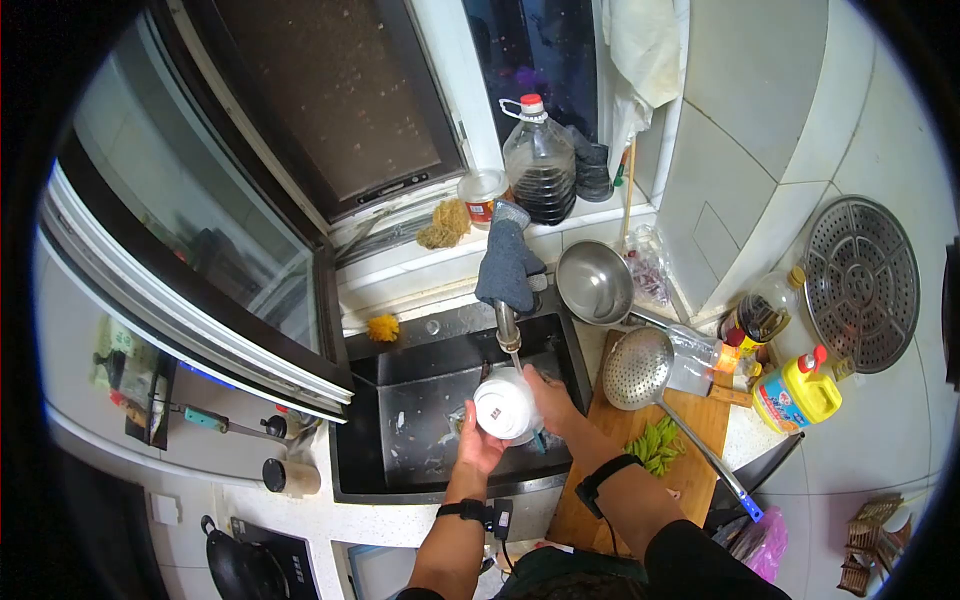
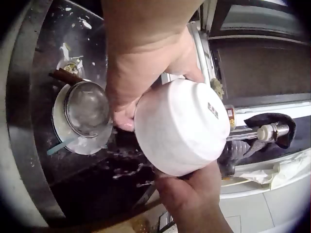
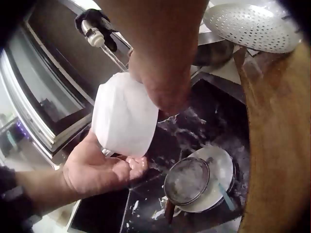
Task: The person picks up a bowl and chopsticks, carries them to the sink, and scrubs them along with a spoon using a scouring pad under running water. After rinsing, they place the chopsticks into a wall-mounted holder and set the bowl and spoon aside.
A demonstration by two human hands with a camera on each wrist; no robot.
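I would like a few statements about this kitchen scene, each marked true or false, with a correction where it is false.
1. The left hand and the right hand both hold the white bowl over the sink. True.
2. The sink is white. False: it is black.
3. A dark glove hangs over the faucet. True.
4. The wooden cutting board lies left of the sink. False: it lies right of the sink, with green vegetables on it.
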